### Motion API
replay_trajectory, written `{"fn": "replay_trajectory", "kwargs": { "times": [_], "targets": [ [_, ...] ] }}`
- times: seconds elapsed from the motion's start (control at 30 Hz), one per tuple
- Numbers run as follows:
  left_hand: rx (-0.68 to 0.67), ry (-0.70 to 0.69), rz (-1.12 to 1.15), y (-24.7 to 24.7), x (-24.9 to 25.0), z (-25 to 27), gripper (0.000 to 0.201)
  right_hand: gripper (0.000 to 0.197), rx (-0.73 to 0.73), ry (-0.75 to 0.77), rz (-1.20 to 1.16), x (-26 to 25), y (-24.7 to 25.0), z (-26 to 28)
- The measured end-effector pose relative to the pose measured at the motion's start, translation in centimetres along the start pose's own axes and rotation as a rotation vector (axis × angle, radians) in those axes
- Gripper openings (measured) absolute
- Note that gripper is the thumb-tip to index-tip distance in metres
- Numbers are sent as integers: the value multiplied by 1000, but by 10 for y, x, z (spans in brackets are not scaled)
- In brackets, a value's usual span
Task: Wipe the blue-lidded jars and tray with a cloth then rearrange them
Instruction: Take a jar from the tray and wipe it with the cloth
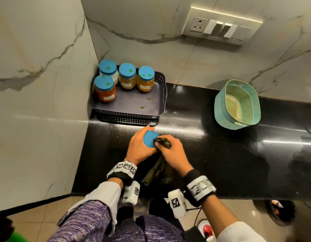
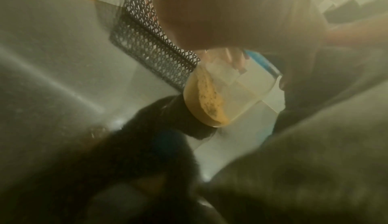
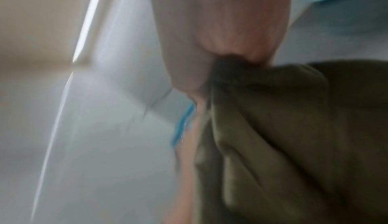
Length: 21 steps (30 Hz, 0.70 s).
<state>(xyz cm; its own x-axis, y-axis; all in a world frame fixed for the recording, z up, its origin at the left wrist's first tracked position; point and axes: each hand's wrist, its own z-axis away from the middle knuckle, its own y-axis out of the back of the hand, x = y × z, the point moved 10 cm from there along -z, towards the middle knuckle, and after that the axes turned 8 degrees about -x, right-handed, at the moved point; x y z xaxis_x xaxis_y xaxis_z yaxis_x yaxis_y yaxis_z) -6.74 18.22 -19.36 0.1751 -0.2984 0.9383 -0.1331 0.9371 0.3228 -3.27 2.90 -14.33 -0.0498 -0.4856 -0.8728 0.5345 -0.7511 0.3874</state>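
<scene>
Glossy black countertop carries the work: left hand (image 1: 139, 142) grips an upright blue-lidded glass jar (image 1: 150, 138), right hand (image 1: 172, 152) bunches an olive-green cloth (image 1: 162, 141) onto its lid. Dark perforated plastic tray (image 1: 133, 103) lies straight beyond, holding four jars.

- A black counter (image 1: 229, 154) is carrying everything.
- A dark tray (image 1: 133, 105) is sitting in its far left corner.
- A green basket (image 1: 219, 109) is standing well apart, far right.
</scene>
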Motion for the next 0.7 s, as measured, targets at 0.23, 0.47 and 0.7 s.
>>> {"fn": "replay_trajectory", "kwargs": {
  "times": [0.23,0.47,0.7],
  "targets": [
    [-120,-47,26,-11,3,5,118,10,151,-191,-572,37,61,-1],
    [-242,-75,-39,-20,11,11,125,9,97,-201,-544,49,50,4],
    [-182,-90,-16,-13,0,19,113,10,74,-294,-715,49,47,12]
  ]
}}
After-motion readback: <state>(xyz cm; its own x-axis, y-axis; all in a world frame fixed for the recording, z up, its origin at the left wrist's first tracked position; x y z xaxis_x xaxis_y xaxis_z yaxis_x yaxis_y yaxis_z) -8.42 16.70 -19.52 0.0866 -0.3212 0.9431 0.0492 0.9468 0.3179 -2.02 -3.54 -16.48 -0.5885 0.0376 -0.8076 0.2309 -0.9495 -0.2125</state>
